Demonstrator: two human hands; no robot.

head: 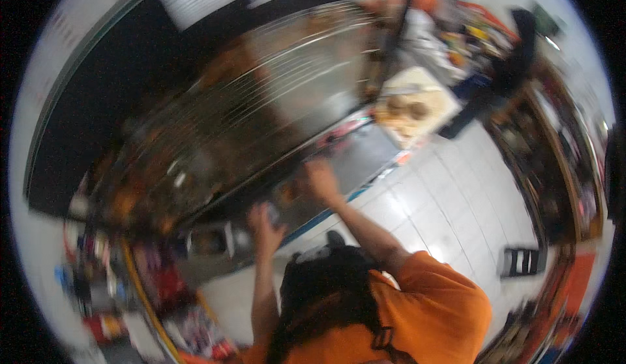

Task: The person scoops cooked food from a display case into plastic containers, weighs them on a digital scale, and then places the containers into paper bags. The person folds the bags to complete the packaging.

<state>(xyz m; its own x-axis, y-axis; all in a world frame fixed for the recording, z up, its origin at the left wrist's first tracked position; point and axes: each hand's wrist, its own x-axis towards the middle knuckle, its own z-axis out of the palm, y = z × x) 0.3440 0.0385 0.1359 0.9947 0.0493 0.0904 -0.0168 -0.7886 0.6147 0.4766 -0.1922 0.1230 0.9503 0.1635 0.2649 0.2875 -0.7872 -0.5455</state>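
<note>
My left hand (265, 227) is held over the dark left part of a long counter, thumb spread from the fingers; a small greyish thing lies at its fingers, and blur hides whether the hand holds it. Farther right, my right hand (320, 175) reaches onto the metal counter top (364, 153) near the foot of a glass-fronted display case (303, 85). Its fingers are blurred, so a grip cannot be made out. Left of my left hand is a light-rimmed square container (229, 239). Reddish items (342, 131) lie along the base of the glass.
A pale board (420, 102) with brownish round things stands at the counter's right end, near a person in dark clothes (508, 75). Shelves of goods (538, 168) line the right side. A black stool-like object (522, 262) is on the tiled floor. Packaged goods (166, 281) fill the lower left.
</note>
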